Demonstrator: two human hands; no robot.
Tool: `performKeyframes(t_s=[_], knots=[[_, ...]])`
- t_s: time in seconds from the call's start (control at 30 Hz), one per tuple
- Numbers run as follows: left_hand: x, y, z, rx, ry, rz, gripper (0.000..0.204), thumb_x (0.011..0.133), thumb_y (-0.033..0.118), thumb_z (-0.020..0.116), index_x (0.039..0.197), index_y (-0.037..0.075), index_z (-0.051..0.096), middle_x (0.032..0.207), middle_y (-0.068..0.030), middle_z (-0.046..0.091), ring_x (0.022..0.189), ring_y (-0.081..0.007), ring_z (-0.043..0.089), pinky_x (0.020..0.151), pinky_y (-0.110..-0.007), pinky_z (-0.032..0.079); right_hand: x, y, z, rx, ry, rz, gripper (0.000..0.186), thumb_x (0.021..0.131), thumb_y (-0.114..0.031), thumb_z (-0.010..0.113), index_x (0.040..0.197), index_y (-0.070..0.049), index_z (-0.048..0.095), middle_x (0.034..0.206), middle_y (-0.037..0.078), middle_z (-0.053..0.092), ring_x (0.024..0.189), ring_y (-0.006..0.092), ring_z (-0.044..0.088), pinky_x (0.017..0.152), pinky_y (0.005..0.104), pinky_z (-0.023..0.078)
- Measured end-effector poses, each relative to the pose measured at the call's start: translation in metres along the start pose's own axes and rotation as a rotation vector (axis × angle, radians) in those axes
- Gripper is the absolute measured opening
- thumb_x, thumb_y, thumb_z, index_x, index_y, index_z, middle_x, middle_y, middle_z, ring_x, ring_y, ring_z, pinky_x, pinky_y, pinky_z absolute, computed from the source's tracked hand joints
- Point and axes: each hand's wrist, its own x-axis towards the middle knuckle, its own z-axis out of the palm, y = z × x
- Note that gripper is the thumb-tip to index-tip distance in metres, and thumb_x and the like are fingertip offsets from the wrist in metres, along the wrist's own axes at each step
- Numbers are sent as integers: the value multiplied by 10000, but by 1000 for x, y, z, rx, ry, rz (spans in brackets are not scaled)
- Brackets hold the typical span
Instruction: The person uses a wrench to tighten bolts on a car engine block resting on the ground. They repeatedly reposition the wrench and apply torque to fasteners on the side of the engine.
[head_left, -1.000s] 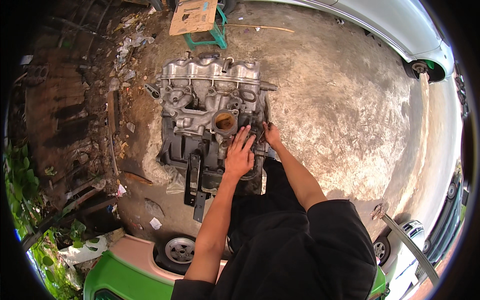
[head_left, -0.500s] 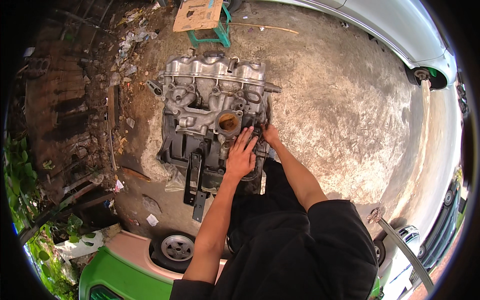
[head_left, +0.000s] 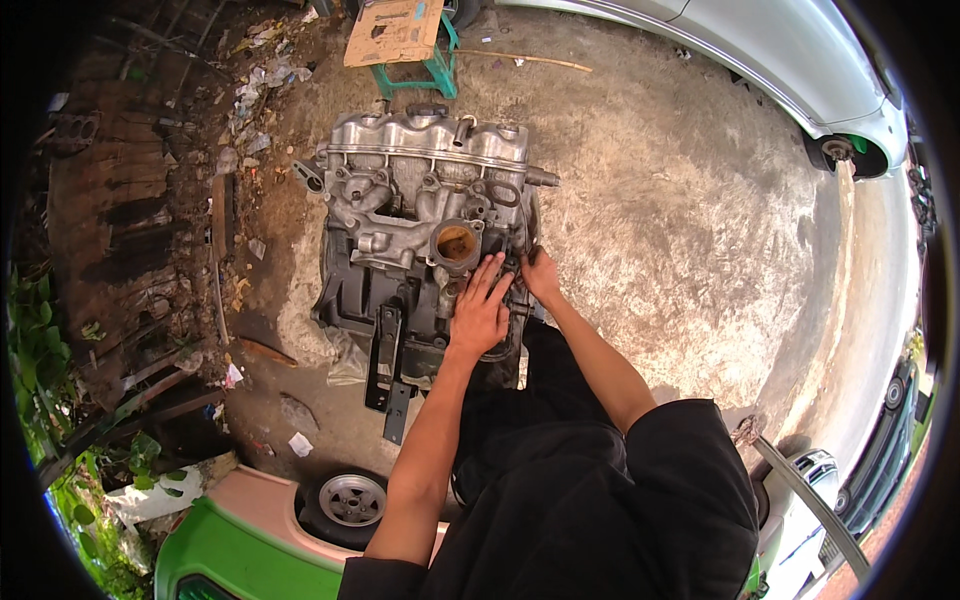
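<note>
A greasy metal car engine [head_left: 400, 255] stands upright in front of me, its silver ribbed cover at the far end. Just below its round intake opening [head_left: 456, 243], with brownish residue inside, rests my left hand [head_left: 480, 318]. That hand is open, fingers stretched out along the engine's right part. My right hand [head_left: 541, 278] is at the engine's right edge, fingers curled in against the side. Whatever those fingertips grip is hidden by the dark parts there. A black metal bracket [head_left: 385, 362] projects from the engine's near side, left of my left forearm.
Beyond the engine, a green stool [head_left: 438, 75] carries a cardboard sheet [head_left: 393, 32]. A silver car [head_left: 800, 60] stands at the far right. A green and pink car [head_left: 250, 535] is close at lower left. Scraps and planks [head_left: 225, 215] litter the left ground.
My right hand has shifted slightly toward me along the engine's edge, and its elbow has moved a little outward. My left hand stays in place on the engine.
</note>
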Motion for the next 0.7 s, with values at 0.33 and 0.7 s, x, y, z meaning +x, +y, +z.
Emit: performKeyframes(t_s=[0.33, 0.7], knots=[[1, 1, -2, 6, 15, 15, 524, 787, 88, 547, 1311, 73, 553, 1586, -71, 326, 1463, -267, 308, 1156, -476, 306, -96, 9, -20, -128, -144, -433, 400, 932, -138, 604, 1233, 72, 444, 1065, 283, 574, 946, 467, 599, 793, 506, 504], [1, 3, -2, 15, 22, 13, 539, 773, 72, 558, 1311, 76, 547, 1583, -67, 329, 1459, -271, 312, 1156, -499, 307, -66, 23, -36, 4, 148, -364, 141, 973, -52, 576, 1038, 33, 483, 910, 232, 663, 798, 391, 679, 687, 435, 529]])
